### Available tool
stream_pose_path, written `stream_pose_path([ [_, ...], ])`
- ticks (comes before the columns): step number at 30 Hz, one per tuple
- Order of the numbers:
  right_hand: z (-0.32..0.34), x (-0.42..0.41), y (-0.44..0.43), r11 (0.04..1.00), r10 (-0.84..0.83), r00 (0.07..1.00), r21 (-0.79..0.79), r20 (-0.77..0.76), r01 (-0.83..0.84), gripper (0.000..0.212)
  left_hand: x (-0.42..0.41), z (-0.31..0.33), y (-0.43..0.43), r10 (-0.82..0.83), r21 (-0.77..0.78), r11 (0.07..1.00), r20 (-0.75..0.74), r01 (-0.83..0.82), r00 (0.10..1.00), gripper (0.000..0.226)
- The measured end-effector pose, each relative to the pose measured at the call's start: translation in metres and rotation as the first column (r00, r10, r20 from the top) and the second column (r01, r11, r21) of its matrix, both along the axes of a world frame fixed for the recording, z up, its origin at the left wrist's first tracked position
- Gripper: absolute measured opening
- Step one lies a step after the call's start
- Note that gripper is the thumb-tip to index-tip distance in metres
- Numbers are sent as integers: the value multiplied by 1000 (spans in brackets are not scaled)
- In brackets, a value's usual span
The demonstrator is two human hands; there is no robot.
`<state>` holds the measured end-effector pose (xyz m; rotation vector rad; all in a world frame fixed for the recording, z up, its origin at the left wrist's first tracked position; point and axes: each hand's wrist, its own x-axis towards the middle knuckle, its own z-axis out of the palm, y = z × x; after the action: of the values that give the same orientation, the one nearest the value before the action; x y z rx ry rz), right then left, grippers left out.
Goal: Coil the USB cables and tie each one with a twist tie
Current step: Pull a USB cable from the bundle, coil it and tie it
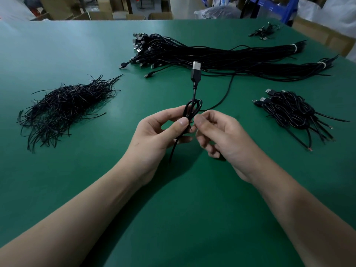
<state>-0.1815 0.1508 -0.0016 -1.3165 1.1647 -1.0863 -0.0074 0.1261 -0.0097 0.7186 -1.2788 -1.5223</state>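
The left hand (154, 135) has its grip clamped on a black USB cable (192, 110), thumb and fingers pinching a small coil of it at the waist. The right hand (221, 135) closes its grip on the same spot from the other side, thumb tip and forefinger pressed against the coil. A short black end pokes out between the two thumbs; whether it is a tie cannot be told. The coil is held above the green bench (77, 54). Its plug (196, 71) stands upright above the coil. One strand hangs below the left hand, and another runs from the coil away toward a large bundle of uncoiled cables (212, 56) lying beyond it. Left of the coil, well apart, lies a loose heap of black twist ties (65, 106). Right of the coil sits a pile of coiled cables (289, 110). Far beyond the coil and to its right lies a small cluster of cables (264, 31).
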Motion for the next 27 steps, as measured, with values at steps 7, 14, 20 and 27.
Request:
stream_pose_path([
  [7,-1,0,-1,998,-54,996,31,73,51,14,-3,-2,3,73,-45,997,108,-68,991,27],
  [14,-4,1,0,982,-144,989,-130,-40,138,2,-3,-3,2,159,-151,981,271,-121,949,23],
  [20,2,3,2,967,-179,926,-235,-332,103,6,2,2,2,257,-345,933,442,-101,859,16],
  [27,3,7,6,978,-119,907,-205,-403,37,15,4,5,2,217,-307,947,400,-93,891,9],
])
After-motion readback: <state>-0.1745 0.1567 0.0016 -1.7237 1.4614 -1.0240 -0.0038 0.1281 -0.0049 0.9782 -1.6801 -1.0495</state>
